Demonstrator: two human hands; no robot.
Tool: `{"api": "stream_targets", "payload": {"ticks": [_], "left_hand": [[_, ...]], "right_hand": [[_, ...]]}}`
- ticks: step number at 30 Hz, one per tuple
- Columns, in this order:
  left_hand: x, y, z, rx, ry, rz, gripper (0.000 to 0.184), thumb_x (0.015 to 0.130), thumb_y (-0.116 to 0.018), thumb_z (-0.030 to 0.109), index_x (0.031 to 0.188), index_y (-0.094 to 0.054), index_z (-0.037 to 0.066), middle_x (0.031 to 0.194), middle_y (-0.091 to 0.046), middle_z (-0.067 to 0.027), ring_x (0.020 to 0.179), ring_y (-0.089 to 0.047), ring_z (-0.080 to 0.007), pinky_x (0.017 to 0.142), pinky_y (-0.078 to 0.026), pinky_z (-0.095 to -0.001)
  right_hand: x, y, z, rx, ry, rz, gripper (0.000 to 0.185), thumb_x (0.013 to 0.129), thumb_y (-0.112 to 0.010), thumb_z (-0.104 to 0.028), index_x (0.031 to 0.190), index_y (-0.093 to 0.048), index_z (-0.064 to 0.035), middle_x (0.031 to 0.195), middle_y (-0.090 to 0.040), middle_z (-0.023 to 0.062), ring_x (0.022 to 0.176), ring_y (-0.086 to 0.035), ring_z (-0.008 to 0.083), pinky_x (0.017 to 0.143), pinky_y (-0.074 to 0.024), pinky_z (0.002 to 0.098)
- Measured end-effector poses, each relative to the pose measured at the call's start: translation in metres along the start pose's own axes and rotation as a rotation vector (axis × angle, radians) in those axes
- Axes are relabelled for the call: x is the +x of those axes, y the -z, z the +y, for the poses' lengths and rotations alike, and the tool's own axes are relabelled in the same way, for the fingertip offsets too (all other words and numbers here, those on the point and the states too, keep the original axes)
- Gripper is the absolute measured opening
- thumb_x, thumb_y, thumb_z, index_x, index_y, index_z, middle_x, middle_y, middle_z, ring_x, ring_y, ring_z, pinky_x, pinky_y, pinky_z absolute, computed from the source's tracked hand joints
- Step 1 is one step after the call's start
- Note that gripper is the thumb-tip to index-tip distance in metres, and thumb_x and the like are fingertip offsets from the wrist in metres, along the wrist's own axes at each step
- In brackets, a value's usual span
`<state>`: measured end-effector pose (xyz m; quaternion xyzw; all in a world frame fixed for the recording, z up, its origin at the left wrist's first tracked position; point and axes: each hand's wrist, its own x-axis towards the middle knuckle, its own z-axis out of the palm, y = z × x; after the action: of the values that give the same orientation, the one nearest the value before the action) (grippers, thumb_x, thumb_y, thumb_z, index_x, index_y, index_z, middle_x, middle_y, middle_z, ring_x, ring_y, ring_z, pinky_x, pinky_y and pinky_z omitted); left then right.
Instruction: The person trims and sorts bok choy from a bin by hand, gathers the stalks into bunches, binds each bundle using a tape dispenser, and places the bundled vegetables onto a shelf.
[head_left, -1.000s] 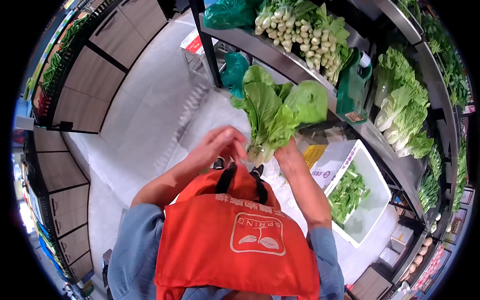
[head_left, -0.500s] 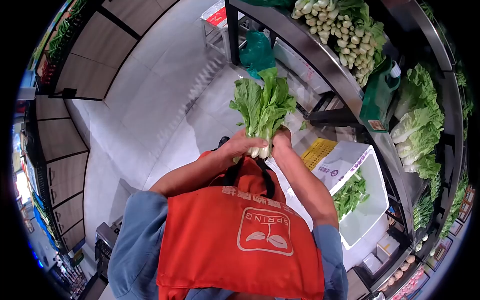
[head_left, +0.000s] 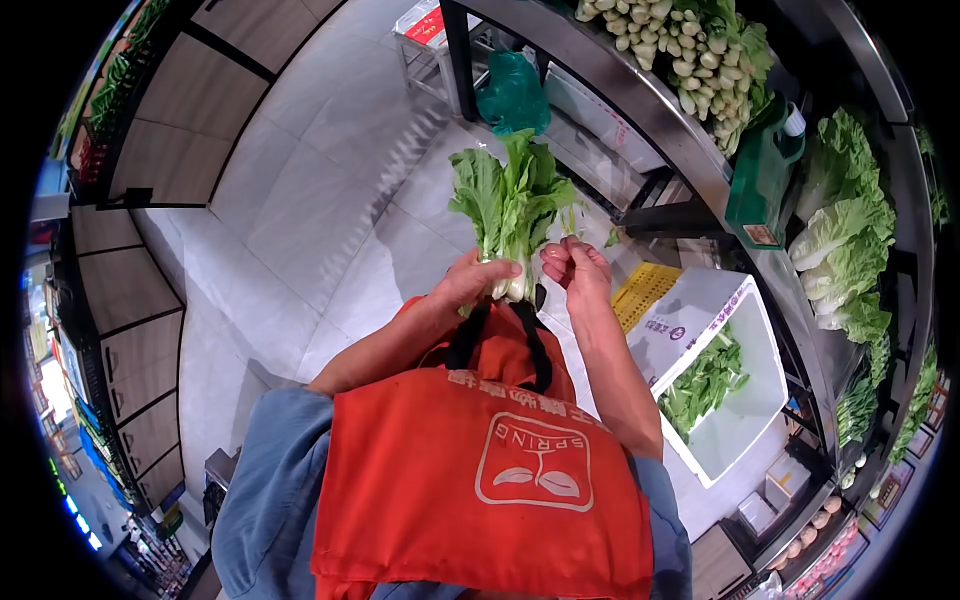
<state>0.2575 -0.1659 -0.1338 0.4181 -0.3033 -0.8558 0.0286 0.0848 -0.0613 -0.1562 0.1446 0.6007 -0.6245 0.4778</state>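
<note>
My left hand is wrapped round the white stems of a bunch of leafy greens, its thumb across the front. The leaves fan out upward, away from my body. Just to the right of the bunch, my right hand has its fingers curled in a pinch. A thin, limp strip of green leaf sticks up from those fingertips. Beneath both hands is the red apron that I wear.
To the right, a white foam box holds loose green leaves, beside a yellow crate. A metal-edged shelf carries lettuce and a green jug. A green plastic bag hangs by the shelf leg.
My right hand has come off the stems and moved right and slightly up, with a leaf strip in its fingers. The left hand keeps hold of the bunch, which has shifted slightly left.
</note>
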Motion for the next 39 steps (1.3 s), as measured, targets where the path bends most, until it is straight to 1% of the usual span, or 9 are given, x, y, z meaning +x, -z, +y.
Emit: {"api": "stream_targets", "payload": {"ticks": [10, 13, 16, 19, 24, 25, 29, 35, 39], "left_hand": [[0.010, -0.019, 0.010, 0.238, -0.196, 0.040, 0.032, 0.081, -0.074, 0.015, 0.108, -0.066, 0.000, 0.088, -0.067, -0.0047, 0.071, -0.063, -0.0132, 0.059, -0.050, -0.0296], [0.051, -0.013, -0.014, 0.456, -0.611, -0.003, 0.033, 0.078, -0.076, 0.015, 0.106, -0.065, 0.000, 0.087, -0.068, -0.0082, 0.075, -0.065, -0.0196, 0.067, -0.052, -0.0347], [0.048, -0.031, 0.003, 0.846, -0.762, 0.037, 0.035, 0.076, -0.078, 0.018, 0.102, -0.065, -0.001, 0.085, -0.068, -0.0134, 0.075, -0.064, -0.0265, 0.070, -0.052, -0.0387], [0.057, -0.033, -0.010, 1.066, -0.810, 0.130, 0.056, 0.079, -0.075, 0.021, 0.121, -0.048, -0.003, 0.098, -0.065, -0.0228, 0.086, -0.066, -0.0362, 0.074, -0.051, -0.0428], [0.036, -0.042, -0.002, 0.919, -0.679, -0.128, 0.071, 0.082, -0.074, 0.023, 0.131, -0.031, -0.005, 0.108, -0.060, -0.0270, 0.099, -0.065, -0.0384, 0.078, -0.051, -0.0437], [0.030, -0.043, 0.005, 0.952, -0.560, -0.177, 0.070, 0.084, -0.076, 0.019, 0.131, -0.030, -0.004, 0.108, -0.062, -0.0219, 0.097, -0.066, -0.0299, 0.082, -0.052, -0.0401], [0.061, -0.025, -0.010, 0.373, -0.471, -0.228, 0.059, 0.085, -0.077, 0.011, 0.129, -0.042, -0.004, 0.116, -0.061, -0.0117, 0.105, -0.062, -0.0171, 0.088, -0.052, -0.0327], [0.032, -0.036, 0.007, 0.181, -0.253, -0.255, 0.060, 0.082, -0.080, 0.021, 0.131, -0.052, -0.001, 0.117, -0.063, -0.0066, 0.105, -0.061, -0.0159, 0.093, -0.048, -0.0336], [0.050, -0.023, -0.004, 0.189, -0.285, -0.242, 0.048, 0.086, -0.075, 0.025, 0.124, -0.058, 0.000, 0.109, -0.065, -0.0044, 0.097, -0.061, -0.0133, 0.084, -0.049, -0.0311]], "right_hand": [[-0.018, -0.012, 0.045, -0.448, 0.672, -0.035, 0.015, 0.095, -0.065, -0.012, 0.093, -0.069, 0.0012, 0.082, -0.067, 0.0004, 0.075, -0.057, 0.0049, 0.070, -0.0479, 0.0226], [-0.019, -0.015, 0.030, -0.447, 0.694, 0.042, 0.014, 0.094, -0.067, -0.012, 0.092, -0.070, 0.0016, 0.078, -0.065, -0.0021, 0.072, -0.055, 0.0039, 0.067, -0.0469, 0.0220], [-0.018, -0.018, 0.026, -0.438, 0.701, 0.081, 0.016, 0.093, -0.068, -0.015, 0.090, -0.070, 0.0009, 0.075, -0.064, -0.0031, 0.068, -0.052, 0.0044, 0.062, -0.0453, 0.0226], [-0.010, -0.015, 0.026, -0.410, 0.687, 0.179, 0.016, 0.093, -0.066, -0.014, 0.087, -0.066, 0.0005, 0.073, -0.062, -0.0014, 0.067, -0.051, 0.0063, 0.062, -0.0447, 0.0245], [0.004, -0.013, 0.034, -0.217, 0.746, 0.313, 0.016, 0.097, -0.058, -0.013, 0.085, -0.057, -0.0018, 0.077, -0.058, 0.0014, 0.072, -0.051, 0.0102, 0.068, -0.0449, 0.0285], [0.006, -0.007, 0.034, -0.129, 0.706, 0.312, 0.016, 0.097, -0.058, -0.012, 0.085, -0.057, -0.0021, 0.078, -0.058, 0.0010, 0.073, -0.051, 0.0097, 0.068, -0.0447, 0.0280], [-0.014, -0.002, 0.019, -0.041, 0.612, 0.233, 0.015, 0.098, -0.058, -0.012, 0.085, -0.058, -0.0027, 0.079, -0.058, 0.0012, 0.074, -0.051, 0.0089, 0.069, -0.0439, 0.0259], [-0.033, -0.018, 0.008, 0.096, 0.568, 0.048, 0.012, 0.096, -0.061, -0.010, 0.088, -0.063, -0.0017, 0.082, -0.062, 0.0007, 0.074, -0.054, 0.0079, 0.070, -0.0449, 0.0246], [-0.034, -0.018, -0.004, -0.379, 0.677, 0.178, 0.014, 0.095, -0.060, -0.010, 0.090, -0.066, 0.0023, 0.077, -0.064, 0.0024, 0.074, -0.055, 0.0080, 0.069, -0.0465, 0.0251]]}}
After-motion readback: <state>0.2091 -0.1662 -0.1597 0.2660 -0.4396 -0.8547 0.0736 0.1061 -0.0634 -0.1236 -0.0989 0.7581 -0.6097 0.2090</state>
